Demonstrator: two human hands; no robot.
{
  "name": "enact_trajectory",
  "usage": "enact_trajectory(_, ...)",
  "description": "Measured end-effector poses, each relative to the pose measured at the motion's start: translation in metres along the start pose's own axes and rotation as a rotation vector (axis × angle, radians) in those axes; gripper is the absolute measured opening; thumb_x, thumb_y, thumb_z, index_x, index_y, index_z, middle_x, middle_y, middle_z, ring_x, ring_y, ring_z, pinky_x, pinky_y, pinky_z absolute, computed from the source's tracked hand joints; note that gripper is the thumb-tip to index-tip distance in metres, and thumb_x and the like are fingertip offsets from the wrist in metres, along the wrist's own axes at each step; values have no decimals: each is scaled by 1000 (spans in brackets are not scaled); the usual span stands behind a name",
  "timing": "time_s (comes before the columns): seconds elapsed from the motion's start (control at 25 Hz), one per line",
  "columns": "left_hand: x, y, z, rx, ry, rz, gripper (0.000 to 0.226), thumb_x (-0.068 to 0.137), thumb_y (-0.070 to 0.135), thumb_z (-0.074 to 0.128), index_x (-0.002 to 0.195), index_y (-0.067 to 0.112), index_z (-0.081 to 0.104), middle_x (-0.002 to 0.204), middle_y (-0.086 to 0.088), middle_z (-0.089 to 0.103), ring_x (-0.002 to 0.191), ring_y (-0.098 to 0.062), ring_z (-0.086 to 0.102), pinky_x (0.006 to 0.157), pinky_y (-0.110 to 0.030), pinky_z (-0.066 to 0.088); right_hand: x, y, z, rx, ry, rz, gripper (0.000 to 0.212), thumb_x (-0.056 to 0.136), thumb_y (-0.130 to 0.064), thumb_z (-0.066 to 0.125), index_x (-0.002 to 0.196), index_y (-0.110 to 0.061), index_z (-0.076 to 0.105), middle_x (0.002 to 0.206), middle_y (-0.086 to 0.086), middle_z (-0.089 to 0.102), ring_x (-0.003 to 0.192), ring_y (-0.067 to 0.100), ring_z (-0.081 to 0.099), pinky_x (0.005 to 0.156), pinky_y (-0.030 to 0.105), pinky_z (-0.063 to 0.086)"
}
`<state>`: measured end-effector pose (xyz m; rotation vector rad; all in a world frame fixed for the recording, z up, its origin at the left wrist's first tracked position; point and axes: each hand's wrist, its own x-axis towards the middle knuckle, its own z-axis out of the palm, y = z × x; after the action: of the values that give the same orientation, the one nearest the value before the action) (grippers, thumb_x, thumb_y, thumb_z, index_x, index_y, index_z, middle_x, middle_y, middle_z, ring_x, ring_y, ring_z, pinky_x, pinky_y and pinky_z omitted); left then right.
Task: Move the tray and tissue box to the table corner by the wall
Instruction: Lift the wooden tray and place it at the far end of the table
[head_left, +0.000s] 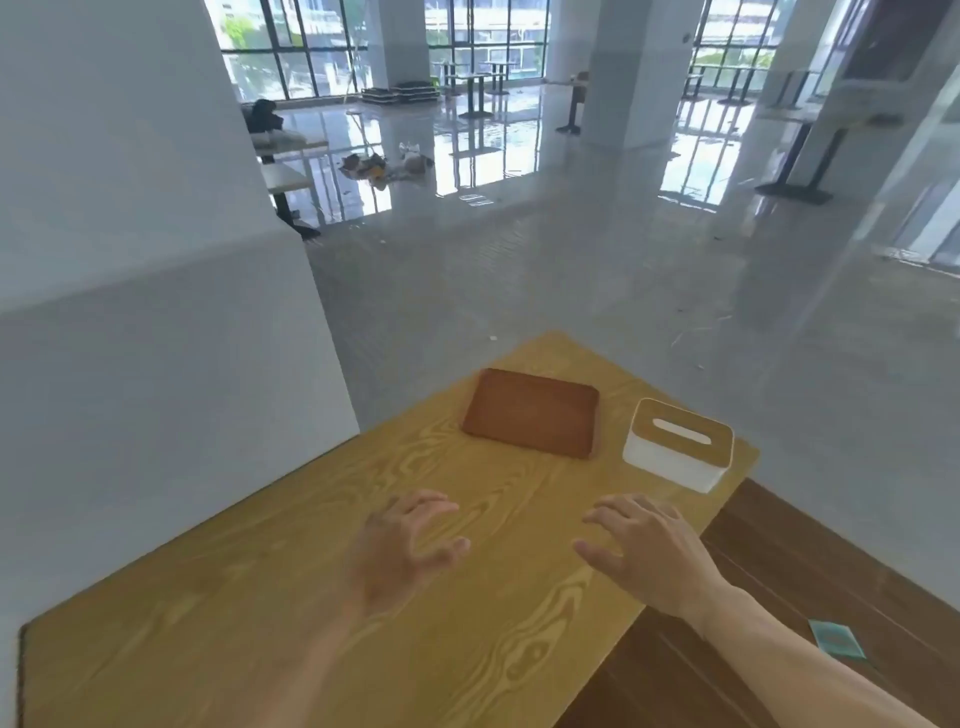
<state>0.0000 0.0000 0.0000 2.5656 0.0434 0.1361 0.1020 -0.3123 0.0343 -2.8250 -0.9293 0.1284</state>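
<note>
A flat brown rectangular tray (531, 413) lies on the far end of the light wooden table (291, 582). To its right, close to the table's right edge, stands a white tissue box (675, 451) with a wooden lid and a slot on top. My left hand (402, 545) hovers over the table's middle, fingers spread, holding nothing, well short of the tray. My right hand (641, 548) is also open with fingers apart, just on the near side of the tissue box and not touching it.
A white wall (156, 364) runs along the table's left side and ends near the tray's level. A dark wooden bench (779, 597) sits beside the table's right edge with a small teal card (836, 638) on it. Beyond is glossy floor with other tables.
</note>
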Motion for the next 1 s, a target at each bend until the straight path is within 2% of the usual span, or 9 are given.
enact_trajectory(0.16, 33, 24, 12, -1, -43, -22, 66, 80, 83, 41, 122, 37, 64, 127, 28, 52, 124, 3, 46, 108, -34, 37, 12, 37, -2, 5, 10, 8, 54, 95, -68, 37, 132, -35, 59, 144, -12, 54, 137, 10, 42, 110, 36, 32)
enact_trajectory(0.32, 76, 54, 21, 26, -64, -55, 65, 80, 77, 42, 124, 34, 63, 131, 22, 54, 123, 3, 47, 101, -26, 36, 37, 81, -12, 28, -4, 0, 55, 95, -67, 36, 133, -33, 59, 143, -11, 55, 135, 11, 44, 111, 36, 35)
enact_trajectory(0.56, 141, 91, 44, 203, -147, -109, 57, 87, 70, 46, 129, 34, 59, 138, 18, 54, 126, -3, 48, 101, -33, 41, 74, 154, -27, 48, -58, -14, 52, 97, -63, 38, 132, -30, 58, 141, -10, 58, 131, 14, 48, 107, 38, 39)
enact_trajectory(0.68, 167, 96, 55, 245, -198, -141, 53, 90, 66, 48, 129, 33, 59, 139, 14, 54, 128, -7, 48, 105, -37, 38, 90, 177, -23, 51, -92, -7, 52, 97, -62, 39, 134, -30, 58, 141, -9, 58, 130, 16, 49, 107, 40, 40)
enact_trajectory(1.0, 210, 65, 73, 317, -332, -212, 56, 89, 68, 45, 130, 31, 58, 139, 11, 54, 128, -12, 47, 106, -40, 39, 142, 193, 12, 52, -222, -13, 53, 98, -61, 37, 135, -29, 56, 138, -6, 59, 129, 17, 49, 102, 40, 42)
